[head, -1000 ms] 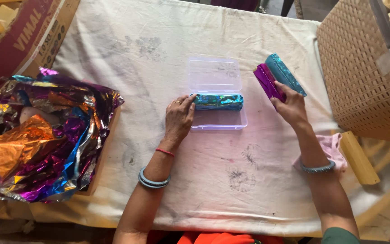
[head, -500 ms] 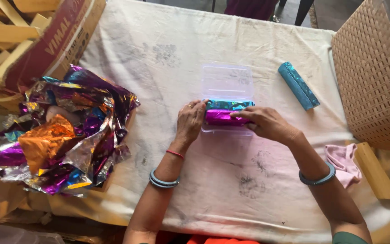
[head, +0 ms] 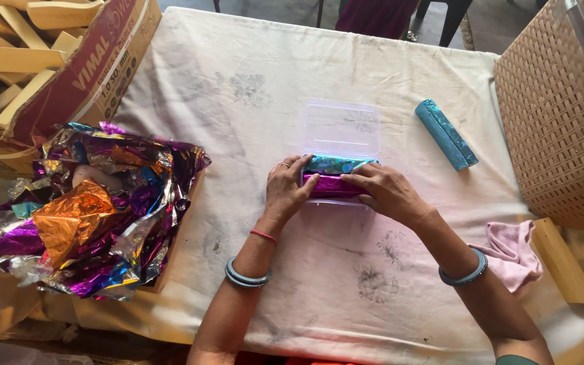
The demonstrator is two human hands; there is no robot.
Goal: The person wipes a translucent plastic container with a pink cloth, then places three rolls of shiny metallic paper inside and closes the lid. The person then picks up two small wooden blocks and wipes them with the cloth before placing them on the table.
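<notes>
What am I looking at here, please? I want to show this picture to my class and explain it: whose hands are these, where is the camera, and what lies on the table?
There is no machine: a person works with bare hands, and a camera worn on the head looks down at them. The left hand and right hand both press on a purple foil-wrapped bar in an open clear plastic box. A blue-green wrapped bar lies beside it in the box. Another blue wrapped bar lies apart on the white cloth-covered table. To the left is a heap of shiny coloured foil and a cardboard box; to the right, a woven basket and a pink cloth.
</notes>
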